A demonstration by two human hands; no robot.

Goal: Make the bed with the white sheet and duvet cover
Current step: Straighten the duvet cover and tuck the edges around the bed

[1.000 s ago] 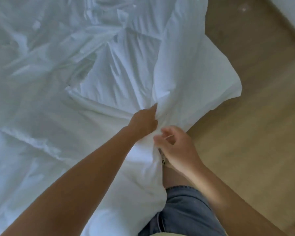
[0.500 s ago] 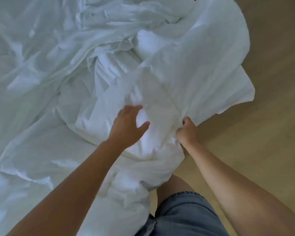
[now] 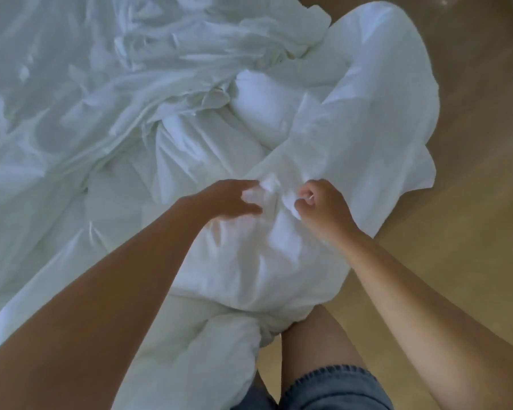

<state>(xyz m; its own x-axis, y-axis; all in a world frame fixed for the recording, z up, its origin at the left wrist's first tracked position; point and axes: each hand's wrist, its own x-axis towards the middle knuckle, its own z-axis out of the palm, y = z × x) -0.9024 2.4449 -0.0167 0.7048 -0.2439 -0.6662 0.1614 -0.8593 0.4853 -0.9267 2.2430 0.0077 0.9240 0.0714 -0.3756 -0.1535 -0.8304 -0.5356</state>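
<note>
- Head view: the person stood at the edge of the bed (image 3: 18, 202) with both bare arms stretched forward and down over it.
- The duvet cover (image 3: 362, 137) lay bunched in a thick white heap at the near right corner of the bed. Its far side spilled over the edge above the wooden floor (image 3: 474, 238), and its near end sagged against the person's bare leg (image 3: 314, 344).
- The left hand (image 3: 225, 199) was on the near part of that heap. Its fingers (image 3: 249, 184) and thumb were curled round a small tuft of the cover, though they were blurred.
- The right hand (image 3: 323, 208) was just beside it, with a short ridge of cloth between the two. Its fingers (image 3: 307, 192) were curled into a tight fist, pinching a fold of the same cover.
- The white sheet (image 3: 71, 119) lay rumpled across the rest of the bed, to the left of and beyond the hands, in long creases.
- A puffy fold of bedding (image 3: 261, 113) sat just beyond the hands, between sheet and cover.
- Denim shorts (image 3: 335, 389) showed at the bottom edge, above the leg.
</note>
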